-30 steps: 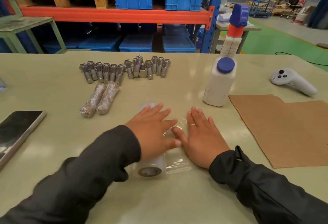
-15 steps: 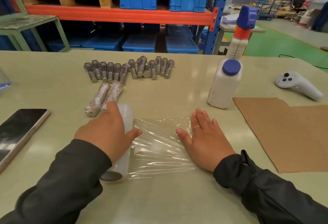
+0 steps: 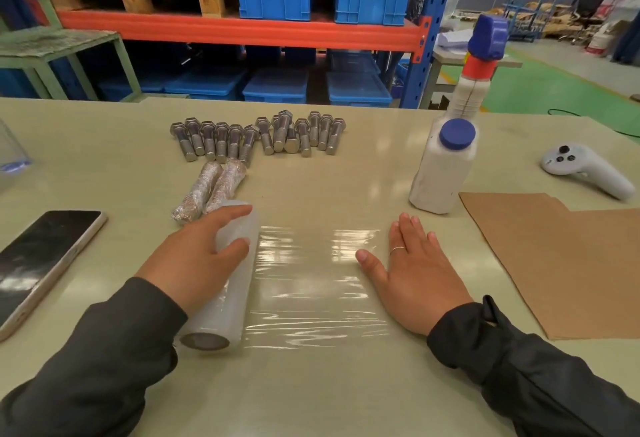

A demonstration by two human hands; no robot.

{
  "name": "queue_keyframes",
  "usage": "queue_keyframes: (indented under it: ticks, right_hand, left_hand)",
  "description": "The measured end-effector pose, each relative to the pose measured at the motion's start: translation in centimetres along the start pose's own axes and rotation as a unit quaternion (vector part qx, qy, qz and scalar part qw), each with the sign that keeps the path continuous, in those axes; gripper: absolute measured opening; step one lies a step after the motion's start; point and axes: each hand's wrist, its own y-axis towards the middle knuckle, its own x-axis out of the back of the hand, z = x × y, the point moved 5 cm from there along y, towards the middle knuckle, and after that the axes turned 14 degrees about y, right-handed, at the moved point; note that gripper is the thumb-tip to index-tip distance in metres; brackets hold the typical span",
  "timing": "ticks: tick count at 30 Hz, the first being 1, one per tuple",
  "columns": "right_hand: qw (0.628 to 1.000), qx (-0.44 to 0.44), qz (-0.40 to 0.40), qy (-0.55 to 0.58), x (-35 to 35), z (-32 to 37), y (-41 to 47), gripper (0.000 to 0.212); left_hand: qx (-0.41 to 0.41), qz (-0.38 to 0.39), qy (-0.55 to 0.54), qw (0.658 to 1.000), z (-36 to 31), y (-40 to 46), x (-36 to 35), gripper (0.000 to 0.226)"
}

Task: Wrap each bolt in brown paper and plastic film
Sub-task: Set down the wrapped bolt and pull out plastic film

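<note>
The left hand [image 3: 194, 260] is curling its fingers over the plastic film roll [image 3: 225, 284], steadying it, while the right hand [image 3: 412, 274], fingers flat, is pinning the film sheet [image 3: 311, 284] to the counter [image 3: 346, 384] so it lies taut. Beyond the roll, unwrapped bolts [image 3: 256, 135] are waiting behind two wrapped bolts [image 3: 211, 191]; brown paper [image 3: 561, 263] is lying right of the sheet.

Film roll [image 3: 227, 284] left of spread film [image 3: 311, 284]; bolts [image 3: 256, 135] behind, paper sheets [image 3: 561, 263] right, phone [image 3: 41, 263] far left
</note>
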Motion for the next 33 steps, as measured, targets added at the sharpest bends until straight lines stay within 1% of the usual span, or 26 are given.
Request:
queue_keyframes:
  ticks: [7, 14, 16, 18, 19, 21, 23, 25, 27, 28, 30, 31, 33]
  right_hand:
    - [1.000, -0.030, -0.004, -0.007, 1.2, -2.4, 0.0, 0.084]
    - [1.000, -0.023, -0.011, 0.002, 1.1, -2.6, 0.1, 0.084]
    - [1.000, -0.023, -0.010, 0.003, 1.2, -2.6, 0.0, 0.084]
    - [1.000, -0.024, -0.010, 0.002, 1.2, -2.6, 0.0, 0.084]
    - [1.000, -0.024, -0.010, 0.002, 1.2, -2.6, 0.0, 0.084]
    - [1.000, -0.027, -0.010, 0.002, 1.1, -2.6, 0.0, 0.084]
    - [1.000, -0.029, -0.011, 0.002, 1.1, -2.6, 0.0, 0.084]
    - [0.999, -0.030, -0.012, 0.000, 1.1, -2.6, 0.0, 0.083]
    - [0.999, -0.030, -0.011, -0.004, 1.1, -2.6, 0.0, 0.083]
    - [0.999, -0.029, -0.011, -0.005, 1.1, -2.6, 0.0, 0.083]
    - [0.999, -0.030, -0.010, -0.005, 1.1, -2.6, 0.1, 0.083]
    - [0.999, -0.030, -0.010, -0.005, 1.1, -2.6, 0.1, 0.083]
    - [0.999, -0.031, -0.009, -0.005, 1.1, -2.6, 0.0, 0.083]
  left_hand:
    - [-0.022, 0.023, 0.027, 0.999, -2.3, 1.0, -1.1, 0.045]
    - [-0.029, 0.061, 0.059, 0.996, -1.5, 1.3, -1.8, 0.044]
    - [-0.030, 0.048, 0.071, 0.996, -0.9, 1.2, -1.5, 0.045]
    - [-0.026, 0.019, 0.063, 0.998, -0.5, 0.9, -0.6, 0.047]
    - [-0.035, -0.002, 0.057, 0.998, -0.4, 0.7, 0.0, 0.049]
    - [-0.091, -0.034, 0.060, 0.993, -0.8, 0.2, 0.9, 0.059]
    - [-0.138, -0.023, 0.076, 0.987, -1.3, -0.1, 1.2, 0.064]
    - [-0.125, -0.006, 0.077, 0.989, -1.3, -0.2, 1.5, 0.060]
    - [-0.082, -0.019, 0.099, 0.992, -0.9, 0.0, 2.2, 0.053]
    - [-0.060, -0.031, 0.111, 0.992, -0.8, 0.1, 2.6, 0.046]
    - [-0.019, -0.055, 0.139, 0.989, -0.9, 0.4, 2.8, 0.020]
    - [-0.002, -0.053, 0.174, 0.983, -1.1, 0.4, 2.6, 0.009]
    - [0.022, -0.003, 0.275, 0.961, -1.3, 0.2, 1.2, 0.037]
